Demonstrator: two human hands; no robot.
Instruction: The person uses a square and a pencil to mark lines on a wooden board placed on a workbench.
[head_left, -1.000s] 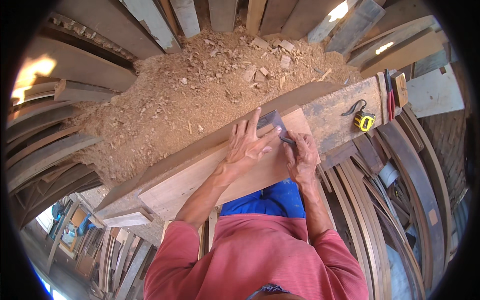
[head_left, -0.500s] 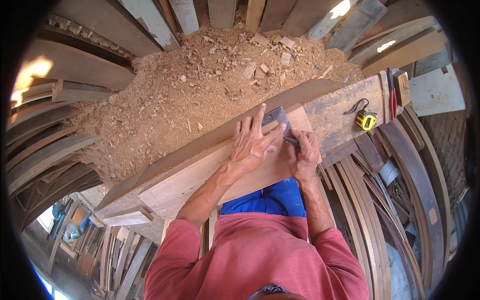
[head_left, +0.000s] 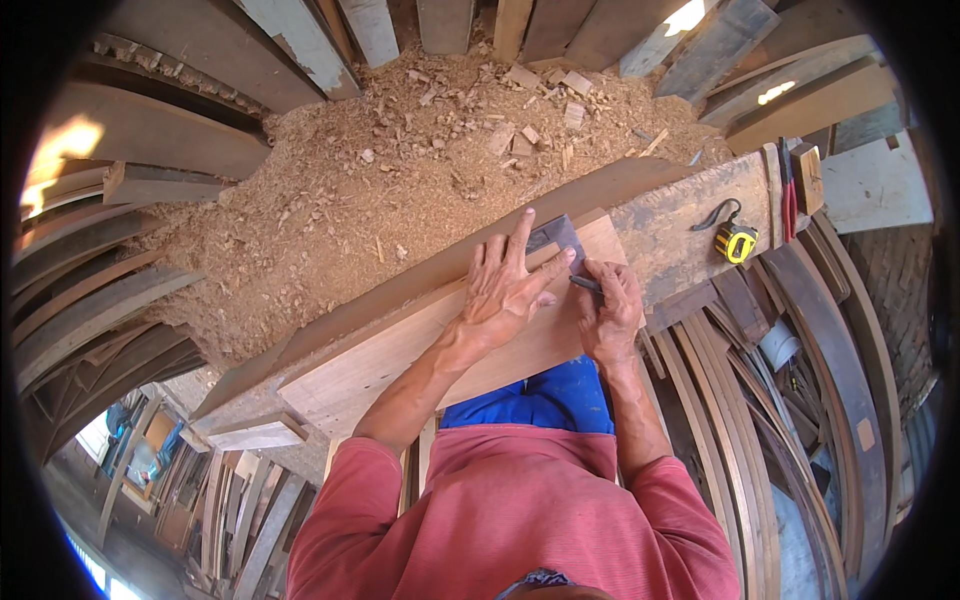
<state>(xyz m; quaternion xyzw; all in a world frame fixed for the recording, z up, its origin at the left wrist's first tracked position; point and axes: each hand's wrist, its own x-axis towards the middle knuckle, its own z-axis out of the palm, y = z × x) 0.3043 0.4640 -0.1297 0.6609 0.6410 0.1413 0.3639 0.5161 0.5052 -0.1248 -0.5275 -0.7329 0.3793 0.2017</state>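
Note:
A pale wooden board lies slantwise along the bench, rising from lower left to upper right. Across its right part rests a dark metal square. My left hand presses down on the square and board with its fingers spread, the index finger pointing away from me. Just right of it, my right hand pinches a dark, slim marking tool, seemingly a pencil, its tip against the square's near edge. Any line on the wood is too small to make out.
On the bench's worn right end sit a yellow-and-black tape measure, a red-handled tool and a small wood block. Wood shavings and offcuts cover the floor beyond. Planks are stacked to the right and all around.
Hardly anything differs. My right hand and the pencil have shifted very slightly at the square's edge; my left hand stays spread in place.

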